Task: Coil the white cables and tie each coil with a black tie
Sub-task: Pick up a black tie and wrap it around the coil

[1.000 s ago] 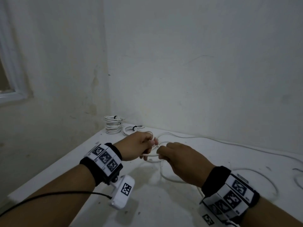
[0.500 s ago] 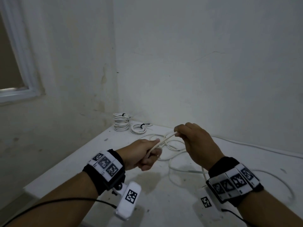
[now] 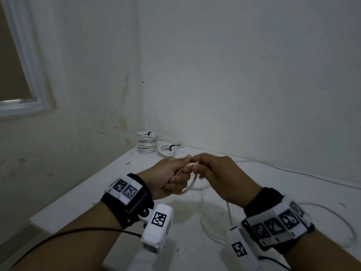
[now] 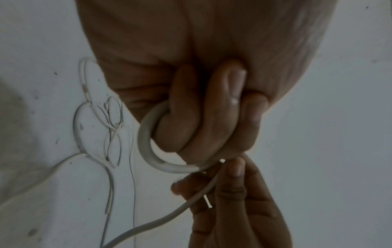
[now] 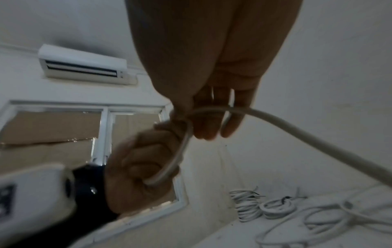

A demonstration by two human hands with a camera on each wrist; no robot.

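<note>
Above the white table (image 3: pixel 109 194), my left hand (image 3: pixel 180 174) grips a small loop of white cable (image 3: pixel 192 181); in the left wrist view its fingers (image 4: pixel 191 117) curl through the loop (image 4: pixel 146 139). My right hand (image 3: pixel 197 171) meets the left and pinches the same cable (image 5: pixel 297 134) just beside the left thumb. The rest of the cable (image 3: pixel 205 222) trails loose over the table below and to the right. No loose black tie shows.
A stack of coiled white cables (image 3: pixel 146 143) and a single coil (image 3: pixel 168 150) with a black tie (image 3: pixel 172 147) lie in the table's far corner against the wall. A window (image 3: pixel 11 75) is on the left, an air conditioner (image 5: pixel 84 67) above it.
Half a second ago my right hand was up and away from the left, drawing out cable. It has come back to the left hand, bringing the cable round into the loop.
</note>
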